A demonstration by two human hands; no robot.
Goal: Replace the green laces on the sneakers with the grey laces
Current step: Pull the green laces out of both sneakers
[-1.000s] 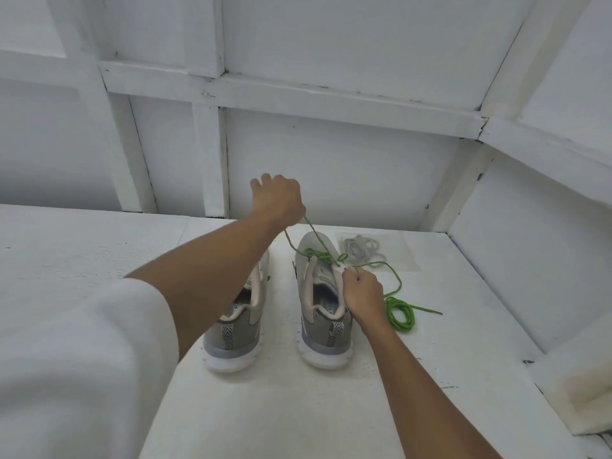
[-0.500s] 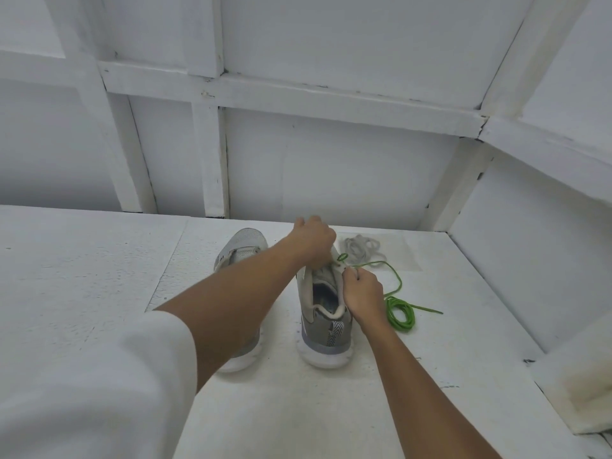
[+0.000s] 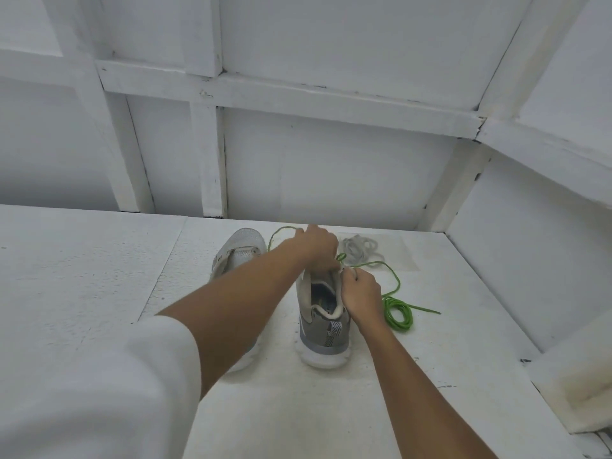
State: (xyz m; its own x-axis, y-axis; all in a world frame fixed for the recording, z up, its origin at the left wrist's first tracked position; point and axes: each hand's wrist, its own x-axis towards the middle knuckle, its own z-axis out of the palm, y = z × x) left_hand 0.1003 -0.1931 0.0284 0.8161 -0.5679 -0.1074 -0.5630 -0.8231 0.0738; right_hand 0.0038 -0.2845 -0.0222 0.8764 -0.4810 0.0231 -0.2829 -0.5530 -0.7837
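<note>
Head | white table (image 3: 99, 276), white panelled walls (image 3: 331, 167); left hand (image 3: 318, 248), right hand (image 3: 362, 294) each pinch green lace (image 3: 398, 282)

Head view – looking forward and down, close over the table (image 3: 99, 293).

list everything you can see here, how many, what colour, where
left sneaker: one, grey with a white sole, on the table, partly behind the left arm
right sneaker: one, grey with a white sole, beside it, heel toward the camera
green lace: number unclear, green, loops at the right sneaker's top, coil on the table to its right
grey laces: one bundle, grey, beyond the right sneaker, near the wall
table: one, white
wall: white, beamed, behind the table
foam block: one, white, far right
sleeve: one, white, on the left arm
left hand: grips the green lace over the right sneaker
right hand: pinches the green lace at its collar
</note>
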